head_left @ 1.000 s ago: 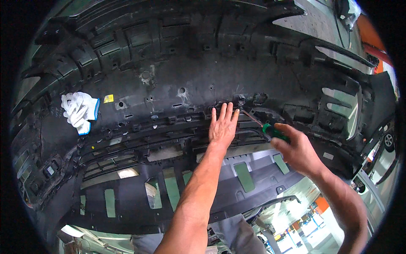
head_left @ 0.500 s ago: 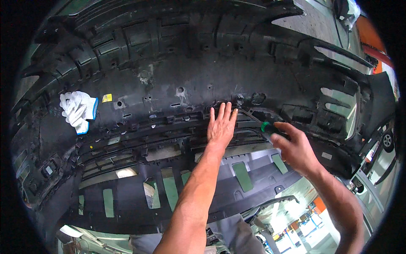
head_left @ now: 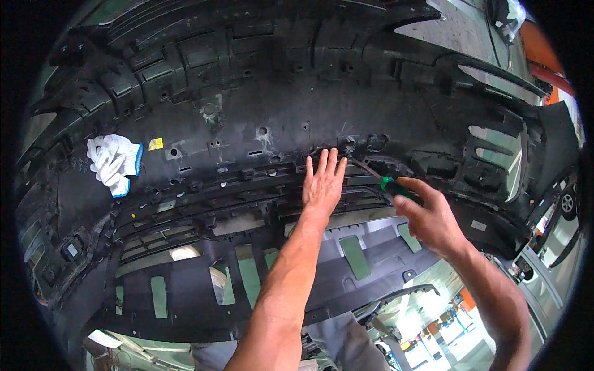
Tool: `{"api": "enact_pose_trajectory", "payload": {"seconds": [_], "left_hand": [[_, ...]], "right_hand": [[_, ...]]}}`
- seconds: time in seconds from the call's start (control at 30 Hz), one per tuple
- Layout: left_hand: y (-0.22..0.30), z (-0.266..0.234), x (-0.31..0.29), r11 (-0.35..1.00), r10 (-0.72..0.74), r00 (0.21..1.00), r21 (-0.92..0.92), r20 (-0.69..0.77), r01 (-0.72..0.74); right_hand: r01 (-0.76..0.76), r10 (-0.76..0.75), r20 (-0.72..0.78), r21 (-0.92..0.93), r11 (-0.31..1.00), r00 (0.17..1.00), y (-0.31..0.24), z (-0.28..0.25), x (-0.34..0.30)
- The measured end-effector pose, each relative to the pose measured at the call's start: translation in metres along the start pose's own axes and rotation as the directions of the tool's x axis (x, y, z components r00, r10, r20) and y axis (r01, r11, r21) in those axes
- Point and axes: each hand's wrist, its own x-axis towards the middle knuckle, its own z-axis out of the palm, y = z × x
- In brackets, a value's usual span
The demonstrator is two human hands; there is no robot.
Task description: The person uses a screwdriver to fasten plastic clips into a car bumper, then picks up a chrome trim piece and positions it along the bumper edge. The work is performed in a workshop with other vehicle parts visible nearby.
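Observation:
A large black plastic car bumper point(head_left: 260, 93) fills most of the view, its inner side toward me. My left hand point(head_left: 323, 182) lies flat on it near the middle, fingers stretched out toward the far side. To the right, my right hand point(head_left: 427, 213) is wrapped around the handle of a screwdriver point(head_left: 387, 184) with a green collar and a dark grip. Its thin metal shaft points up and left, the tip by a dark bracket point(head_left: 350, 145) just right of my left fingertips. Whether the tip touches the bumper I cannot tell.
White knitted gloves point(head_left: 114, 162) with blue cuffs lie on the bumper at the left, beside a small yellow label point(head_left: 156, 143). A slotted dark lower panel point(head_left: 322, 290) stretches along the near side. A car wheel point(head_left: 567, 203) shows at the far right.
My right hand and the screwdriver have shifted very slightly left and up. My left hand stays flat in nearly the same place.

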Motion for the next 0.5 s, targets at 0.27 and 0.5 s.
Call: {"api": "enact_pose_trajectory", "payload": {"seconds": [0.27, 0.5], "left_hand": [[0.000, 0.001, 0.000, 1.000, -0.003, 1.000, 0.023, 0.010, 0.003], [0.001, -0.002, 0.001, 0.999, -0.002, 0.999, 0.036, 0.044, 0.001]], "right_hand": [[0.446, -0.376, 0.327, -0.846, 0.292, 0.867, 0.008, -0.004, 0.005], [-0.103, 0.101, 0.020, 0.201, 0.974, 0.995, 0.005, 0.001, 0.002]]}}
